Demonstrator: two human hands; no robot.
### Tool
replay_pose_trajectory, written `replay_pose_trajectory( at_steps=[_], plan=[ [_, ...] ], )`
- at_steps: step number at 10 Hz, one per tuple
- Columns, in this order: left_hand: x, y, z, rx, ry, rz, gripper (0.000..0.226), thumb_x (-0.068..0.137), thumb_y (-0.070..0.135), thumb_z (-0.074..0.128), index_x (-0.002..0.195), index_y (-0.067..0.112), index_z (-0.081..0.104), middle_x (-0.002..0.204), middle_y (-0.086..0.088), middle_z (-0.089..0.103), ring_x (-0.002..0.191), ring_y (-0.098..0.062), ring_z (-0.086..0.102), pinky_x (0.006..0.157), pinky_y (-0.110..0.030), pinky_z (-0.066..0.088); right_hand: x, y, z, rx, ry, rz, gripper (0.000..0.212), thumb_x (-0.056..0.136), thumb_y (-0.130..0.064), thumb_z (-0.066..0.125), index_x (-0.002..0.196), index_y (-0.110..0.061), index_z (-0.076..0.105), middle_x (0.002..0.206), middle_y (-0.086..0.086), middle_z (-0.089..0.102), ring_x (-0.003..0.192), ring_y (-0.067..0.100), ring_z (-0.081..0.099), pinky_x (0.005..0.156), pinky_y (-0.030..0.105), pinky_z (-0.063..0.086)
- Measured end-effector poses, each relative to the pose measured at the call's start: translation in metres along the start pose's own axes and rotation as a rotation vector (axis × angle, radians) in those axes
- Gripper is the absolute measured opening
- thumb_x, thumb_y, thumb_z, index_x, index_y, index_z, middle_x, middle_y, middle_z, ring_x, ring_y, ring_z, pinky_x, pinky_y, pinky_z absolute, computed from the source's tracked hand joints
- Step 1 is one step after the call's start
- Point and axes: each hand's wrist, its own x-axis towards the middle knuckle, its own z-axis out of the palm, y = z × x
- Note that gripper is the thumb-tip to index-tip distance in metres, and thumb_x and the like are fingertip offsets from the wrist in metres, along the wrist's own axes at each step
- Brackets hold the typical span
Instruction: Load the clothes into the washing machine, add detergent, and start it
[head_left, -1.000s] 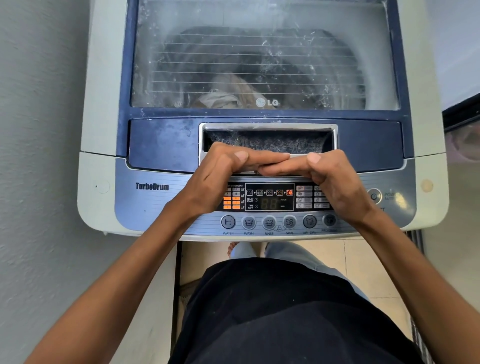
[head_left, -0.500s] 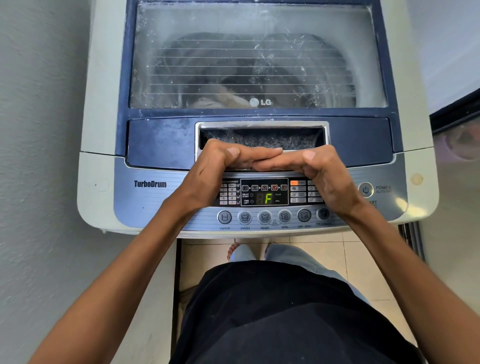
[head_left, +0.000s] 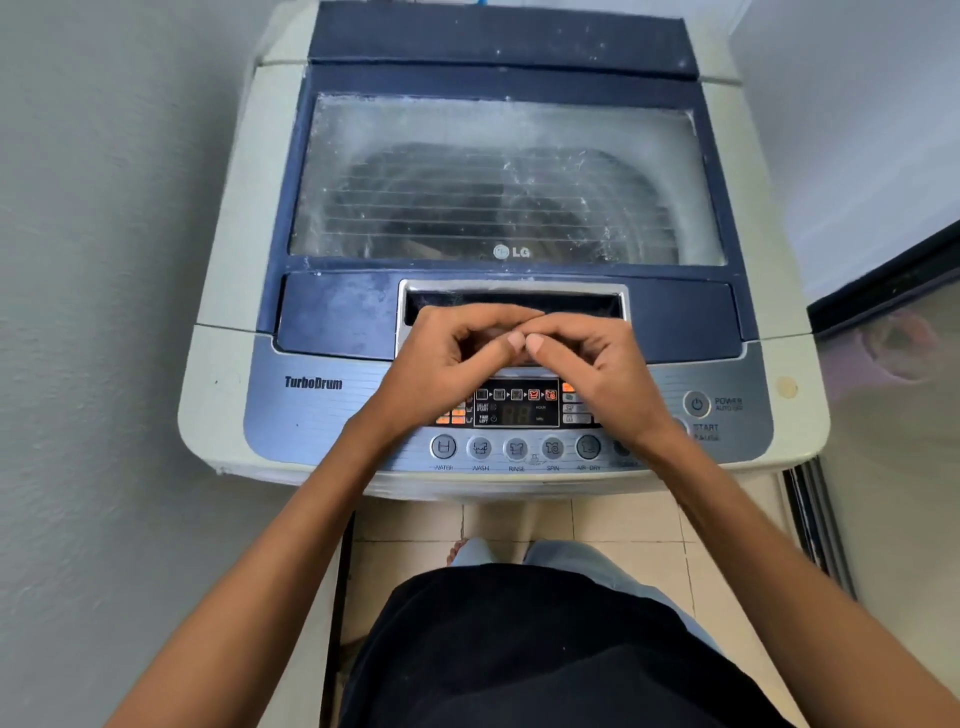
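Dusty glass, ruled with thin horizontal lines, fills most of the closed lid (head_left: 506, 176) of the top-loading washing machine (head_left: 228, 291). Through it the drum shows only as a dark blur; the clothes cannot be made out. A dark blue frame runs round the glass, and cream plastic forms the machine's outer edges and rounded front corners.

At the lid's front edge sits a silver-rimmed handle recess (head_left: 514, 301). Both hands hover over its near lip. The left hand (head_left: 447, 358) and the right hand (head_left: 597, 364) are curled, fingers bent inward, with the thumb tips meeting or nearly meeting in the middle. Whether they pinch anything between them cannot be told; nothing shows there.

Below the hands lies the control panel (head_left: 311, 410), blue-grey, with a dark display (head_left: 517, 408) showing orange icons along its top row and faint digits beneath. A row of round buttons (head_left: 514, 448) runs along the panel's front edge, labelled WATER, WASH, RINSE, SPIN and AIR DRY. The power button (head_left: 697, 404) sits at the right, clear of the right wrist, and the START/PAUSE label just below it is partly hidden by that wrist.

A textured grey wall (head_left: 104, 312) stands close on the left. On the right a dark-framed panel (head_left: 893, 338) stands near the machine's side. The tiled floor (head_left: 623, 525) shows in the narrow gap between machine front and the person's dark clothing (head_left: 545, 649).
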Motion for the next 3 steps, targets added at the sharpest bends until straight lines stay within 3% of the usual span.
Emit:
replay_pose_trajectory(
  at_steps=[1,2,3],
  plan=[
    [0.0,-0.003,0.004,0.007,0.079,-0.02,0.031,0.087,0.027,0.054,0.113,0.016,0.066,0.102,-0.002,0.072,0.097,-0.015,0.068,0.088,-0.037,0.054,0.0,0.002,0.006,-0.07,0.051,-0.03,0.016,0.089,-0.006,0.056,0.096,-0.011,0.069,0.089,0.006,0.072,0.081,0.019,0.07,0.078,0.035,0.057],
    [0.004,0.003,0.006,0.031,0.159,0.006,0.028,0.088,0.03,0.052,0.109,0.019,0.067,0.099,0.003,0.072,0.093,-0.012,0.068,0.084,-0.034,0.054,0.005,-0.005,0.007,-0.179,0.12,-0.069,0.016,0.086,-0.011,0.057,0.096,-0.011,0.07,0.088,-0.001,0.069,0.078,0.01,0.067,0.076,0.031,0.056],
    [0.016,0.016,0.009,0.082,0.214,0.051,0.032,0.089,0.032,0.049,0.11,0.016,0.068,0.102,0.006,0.072,0.095,-0.005,0.067,0.084,-0.023,0.051,0.019,-0.019,0.001,-0.389,0.169,-0.235,0.016,0.084,-0.01,0.058,0.092,-0.01,0.072,0.086,-0.009,0.064,0.081,0.005,0.062,0.076,0.02,0.051]
  ],
)
